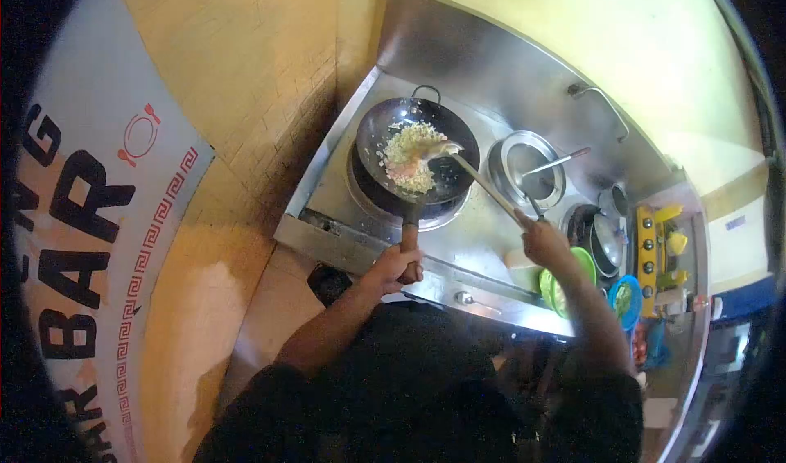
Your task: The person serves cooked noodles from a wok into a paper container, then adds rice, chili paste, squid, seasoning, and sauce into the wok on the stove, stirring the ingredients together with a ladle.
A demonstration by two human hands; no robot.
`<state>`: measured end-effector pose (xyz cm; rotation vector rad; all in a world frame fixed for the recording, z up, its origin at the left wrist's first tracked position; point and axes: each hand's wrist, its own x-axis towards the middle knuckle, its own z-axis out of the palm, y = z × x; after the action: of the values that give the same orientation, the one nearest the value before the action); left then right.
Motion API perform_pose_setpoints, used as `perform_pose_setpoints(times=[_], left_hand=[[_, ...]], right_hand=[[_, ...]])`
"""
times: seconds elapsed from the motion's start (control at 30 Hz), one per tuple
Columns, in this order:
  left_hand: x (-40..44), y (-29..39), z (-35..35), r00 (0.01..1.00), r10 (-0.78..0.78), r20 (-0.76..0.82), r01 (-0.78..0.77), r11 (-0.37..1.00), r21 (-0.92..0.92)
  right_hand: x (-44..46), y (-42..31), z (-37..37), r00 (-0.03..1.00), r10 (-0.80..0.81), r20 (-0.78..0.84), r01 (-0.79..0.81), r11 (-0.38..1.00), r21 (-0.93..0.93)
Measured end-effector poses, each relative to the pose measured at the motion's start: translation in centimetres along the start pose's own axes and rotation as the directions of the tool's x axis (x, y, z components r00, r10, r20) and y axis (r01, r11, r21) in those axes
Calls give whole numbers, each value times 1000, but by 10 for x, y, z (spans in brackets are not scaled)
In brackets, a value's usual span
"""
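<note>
My left hand (393, 268) is wrapped around the wooden handle of a dark wok (455, 122), which sits over a burner ring on the steel stove. Chopped pale food (407, 148), with a pinkish patch, lies in the wok's middle. In my right hand (547, 243) is the shaft of a long-handled wok spatula (488, 186). Its metal head reaches into the wok and touches the food; the exact shape of that head is blurred. Just beyond my right hand stands a steel pot (497, 164) with a ladle (557, 162) resting in it.
Below my right forearm is a green basket (583, 260), with a blue basket (625, 299) of greens beside it. Another wok (606, 242) stands further right, near a yellow rack (647, 254). A steel splashback (491, 45) and a faucet (610, 103) line the back.
</note>
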<state>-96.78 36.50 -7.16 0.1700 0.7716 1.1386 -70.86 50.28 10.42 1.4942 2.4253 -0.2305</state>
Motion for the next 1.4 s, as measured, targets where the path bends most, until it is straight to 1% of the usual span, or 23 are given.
perform_pose_setpoints(times=[0.03, 0.1, 0.13, 0.17, 0.23, 0.33, 0.43, 0.5, 0.57, 0.67, 0.7, 0.77, 0.8, 0.87, 0.9, 0.93, 0.97, 1.0, 1.03, 1.1, 1.2, 1.3, 1.4], left_hand=[[1, -4, -7, 1000, 7, -9, -7, 999, -49], [3, -3, -13, 1000, 29, 4, -29, 993, -112], [0, -1, -15, 999, 35, 25, -32, 993, -116], [-1, 0, -17, 998, 38, 49, -32, 993, -111], [0, -2, -20, 1000, 2, -4, -2, 999, -54], [11, 3, -38, 1000, -11, 6, 11, 1000, -2], [4, -3, -40, 998, -48, 37, 49, 998, -32], [6, 14, -33, 997, -69, 16, 70, 998, -12], [0, 25, -26, 991, -121, -58, 124, 991, 44], [-24, 9, 42, 998, -40, -39, 46, 986, 163], [-28, 7, 51, 997, -69, -42, 72, 993, 96], [-30, 8, 61, 993, -112, -45, 110, 993, -41], [-24, 12, 56, 991, -51, -120, 65, 991, 120], [-19, 18, 39, 996, -47, -76, 58, 987, 147], [-13, 20, 32, 998, -37, -52, 44, 987, 156], [-6, 13, 21, 995, -42, -94, 60, 978, 200], [-5, 14, 18, 996, -32, -86, 46, 986, 163], [-6, 14, 16, 996, -24, -81, 34, 992, 125], [-7, 13, 13, 997, -18, -77, 24, 996, 82], [-10, 12, 10, 995, -36, -93, 41, 998, 53], [-7, 17, 2, 997, -15, -75, 18, 999, 32], [1, 5, -22, 1000, 7, 17, -7, 1000, -1], [2, 9, -24, 1000, -9, 29, 9, 1000, 1]], right_hand=[[10, 1, 14, 1000, 3, -19, 1, 985, 172], [17, -4, 37, 983, -72, -168, 128, 925, 358], [22, -25, 39, 986, 30, -163, 39, 913, 405], [41, -30, 62, 977, 68, -201, 35, 882, 470], [70, -42, 79, 990, 76, -122, 1, 848, 530], [59, -60, 33, 998, -49, 47, 13, 818, 576], [68, -84, 44, 999, -33, -16, 36, 881, 472], [42, -72, 46, 989, -144, -16, 144, 964, 224], [4, -63, 45, 968, -249, 35, 250, 967, -37], [-34, -62, 16, 990, -62, 129, 85, 978, -189], [-28, -47, 18, 991, -135, 7, 135, 986, -103], [-24, -37, 5, 959, -253, -131, 277, 933, 229], [-31, -38, -7, 989, -151, 6, 135, 904, 405], [-67, -60, -65, 946, -13, 323, -209, 736, 644], [-77, -58, -75, 925, -6, 379, -255, 729, 635], [-88, -54, -80, 902, -1, 432, -297, 724, 623], [-96, -53, -79, 875, 0, 484, -337, 717, 610], [-102, -55, -71, 935, -54, 349, -127, 871, 474], [-94, -28, -12, 964, -264, -7, 255, 922, 290], [-66, -66, -5, 968, 33, 249, -54, 996, 78], [-20, -69, 35, 998, 28, 50, -32, 996, 87], [31, -80, 65, 987, 36, -157, 4, 969, 246], [84, -96, 80, 993, 20, -118, 18, 949, 315]])
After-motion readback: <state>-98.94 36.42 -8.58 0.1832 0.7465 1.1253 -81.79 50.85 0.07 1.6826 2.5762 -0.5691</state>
